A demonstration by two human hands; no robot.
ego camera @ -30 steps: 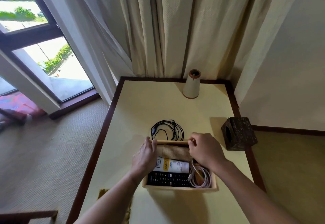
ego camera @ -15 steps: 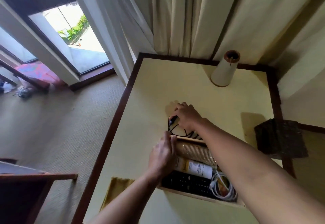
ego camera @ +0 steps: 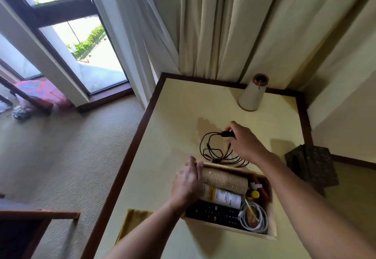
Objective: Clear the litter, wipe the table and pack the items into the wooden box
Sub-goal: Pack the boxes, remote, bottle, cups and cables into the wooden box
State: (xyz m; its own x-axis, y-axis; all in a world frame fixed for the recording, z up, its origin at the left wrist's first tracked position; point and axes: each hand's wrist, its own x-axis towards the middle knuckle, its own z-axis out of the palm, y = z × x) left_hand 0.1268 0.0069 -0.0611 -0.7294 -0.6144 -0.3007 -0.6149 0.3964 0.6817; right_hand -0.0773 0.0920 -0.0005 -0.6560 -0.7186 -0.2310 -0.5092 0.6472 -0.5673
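Note:
A wooden box [ego camera: 227, 230] sits on the cream table [ego camera: 175, 128]. Inside lie a stack of ribbed brown paper cups [ego camera: 225, 179], a white tube [ego camera: 221, 196], a black remote [ego camera: 213, 214] and a coiled white cable [ego camera: 254, 216]. My left hand [ego camera: 188, 181] grips the box's left end beside the cups. Just beyond the box, my right hand [ego camera: 244, 140] pinches the plug of a coiled black cable [ego camera: 213, 149], whose loops hang down to the tabletop.
A cone-shaped cream lamp base [ego camera: 253, 94] stands at the table's far edge by the curtains. A dark cube-shaped holder [ego camera: 313, 165] sits at the right edge. A yellow-brown cloth [ego camera: 132, 222] lies at the table's near left. Carpet and a window lie left.
My right hand left the box, reached over to the black cable and has now lifted its plug end off the table. My left hand stays on the box.

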